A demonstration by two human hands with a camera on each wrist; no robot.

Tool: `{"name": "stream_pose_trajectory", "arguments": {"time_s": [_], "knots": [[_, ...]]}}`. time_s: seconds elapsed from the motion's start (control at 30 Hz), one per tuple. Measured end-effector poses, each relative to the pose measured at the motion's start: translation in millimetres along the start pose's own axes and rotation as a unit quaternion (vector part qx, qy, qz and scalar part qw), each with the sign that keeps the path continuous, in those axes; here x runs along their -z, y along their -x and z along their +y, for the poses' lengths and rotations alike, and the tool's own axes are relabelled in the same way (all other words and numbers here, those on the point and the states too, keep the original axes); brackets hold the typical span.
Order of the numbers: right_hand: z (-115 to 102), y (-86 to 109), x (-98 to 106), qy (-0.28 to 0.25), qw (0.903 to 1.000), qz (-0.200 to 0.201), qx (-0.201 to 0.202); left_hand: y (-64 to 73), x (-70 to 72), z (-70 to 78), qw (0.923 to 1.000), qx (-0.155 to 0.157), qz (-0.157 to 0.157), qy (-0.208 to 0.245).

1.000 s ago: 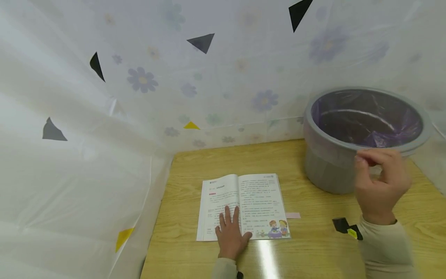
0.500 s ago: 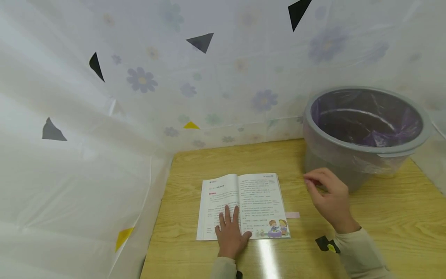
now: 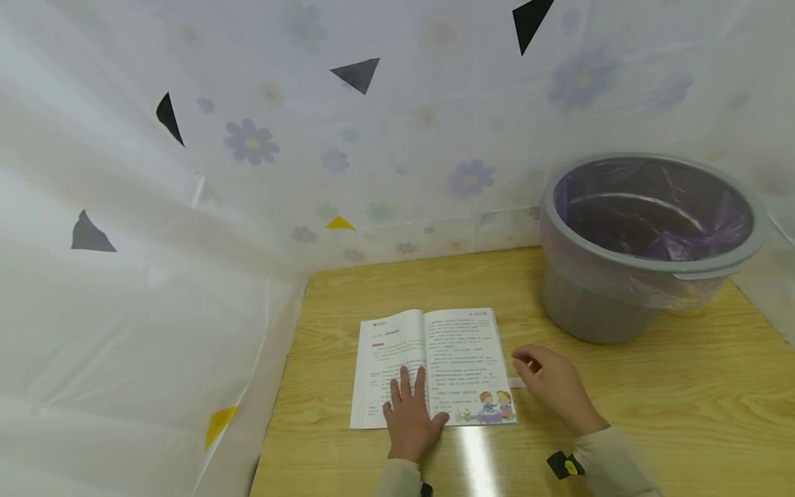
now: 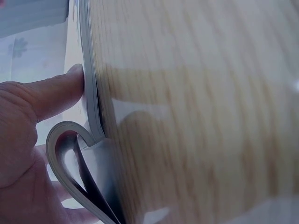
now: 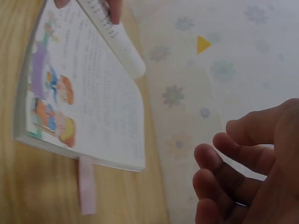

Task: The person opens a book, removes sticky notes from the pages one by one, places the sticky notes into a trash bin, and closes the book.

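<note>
An open book lies on the wooden table, with printed text on both pages and a cartoon of two children at the lower right. My left hand rests with spread fingers on the lower left page, its thumb across the fold; the left wrist view shows the curved page block beside that hand. A pink strip sticks out of the book's right edge. Just right of the book hovers my right hand, partly covering the strip in the head view. Its fingers are loosely bent, and nothing shows between them and the thumb.
A large grey bin lined with a translucent purplish bag stands at the back right of the wooden table. White flowered plastic sheeting hangs behind and along the left, with black, grey and yellow patches.
My right hand has moved left and down from in front of the bin to beside the book's right edge. My left hand and the book stay where they were.
</note>
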State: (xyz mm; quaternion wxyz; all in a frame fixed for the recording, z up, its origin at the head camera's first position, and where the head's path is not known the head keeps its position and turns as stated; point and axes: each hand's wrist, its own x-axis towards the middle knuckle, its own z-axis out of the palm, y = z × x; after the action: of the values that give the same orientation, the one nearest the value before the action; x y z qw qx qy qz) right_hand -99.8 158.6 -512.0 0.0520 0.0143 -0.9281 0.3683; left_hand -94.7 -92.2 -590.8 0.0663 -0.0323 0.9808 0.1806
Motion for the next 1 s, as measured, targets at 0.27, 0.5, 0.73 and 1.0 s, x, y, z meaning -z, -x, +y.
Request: {"name": "stream_pose_trajectory", "arguments": {"time_s": [0.27,0.5,0.73,1.0], "knots": [[15,7.6,-36,-0.022,0.9928,-0.085,-0.082,-1.6,-4.5,-1.0,1.0,-0.004,0.001,-0.001],[20,10.7,-53,-0.022,0.9874,-0.114,-0.108,-1.6,-7.4,-1.3,1.0,0.001,0.002,0.001],[19,11.4,-63,0.013,0.9888,-0.104,-0.107,0.3,-2.3,0.1,1.0,-0.003,0.006,0.0],[15,12.1,-66,-0.008,0.9861,-0.092,-0.139,0.5,-0.8,0.0,1.0,0.001,0.006,0.001]]}}
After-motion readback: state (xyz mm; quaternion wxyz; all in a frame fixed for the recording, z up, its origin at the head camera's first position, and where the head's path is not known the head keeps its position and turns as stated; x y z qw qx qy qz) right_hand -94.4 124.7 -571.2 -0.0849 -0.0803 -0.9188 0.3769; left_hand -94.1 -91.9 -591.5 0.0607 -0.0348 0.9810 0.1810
